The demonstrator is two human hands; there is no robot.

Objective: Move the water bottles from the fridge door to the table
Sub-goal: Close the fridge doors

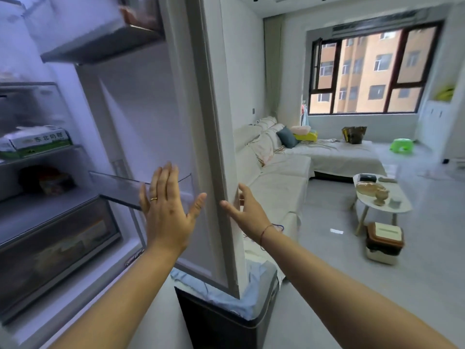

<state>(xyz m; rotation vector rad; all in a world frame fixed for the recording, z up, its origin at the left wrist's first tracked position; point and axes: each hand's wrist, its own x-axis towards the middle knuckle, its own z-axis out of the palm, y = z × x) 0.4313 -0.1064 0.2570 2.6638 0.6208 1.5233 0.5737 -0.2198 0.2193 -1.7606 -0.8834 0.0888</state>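
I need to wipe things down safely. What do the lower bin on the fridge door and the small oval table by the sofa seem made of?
Door bin: likely hard, smoky clear plastic; glossy, and the door lining shows through it. Oval table: smooth white top, perhaps painted wood or laminate; pale splayed legs look wooden, though too far to be sure.

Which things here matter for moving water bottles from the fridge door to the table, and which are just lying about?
For the job: fridge door, gripped at its edge by the right hand; clear door shelf, left hand open before it; white table. No bottles in view.
Lying about: sofa, green-and-white carton inside the fridge, box on the floor by the table.
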